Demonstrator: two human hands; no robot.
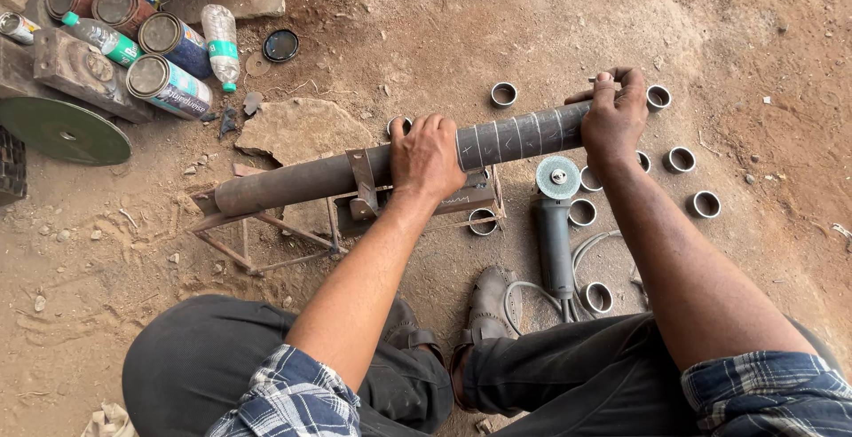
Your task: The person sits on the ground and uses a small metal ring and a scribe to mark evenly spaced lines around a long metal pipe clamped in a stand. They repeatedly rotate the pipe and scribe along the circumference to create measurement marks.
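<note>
The long grey metal pipe with white chalk rings [399, 164] lies across a small rusty steel stand [355, 215] on the dirt. The left hand [426, 157] grips its middle; the right hand [615, 116] grips its right end. A grey angle grinder [555, 224] lies just below, among short cut metal rings [706, 204].

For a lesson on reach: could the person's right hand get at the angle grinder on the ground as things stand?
Probably yes: the right hand grips the pipe end, and the angle grinder lies just below it on open ground, nothing between; it must let go first.
</note>
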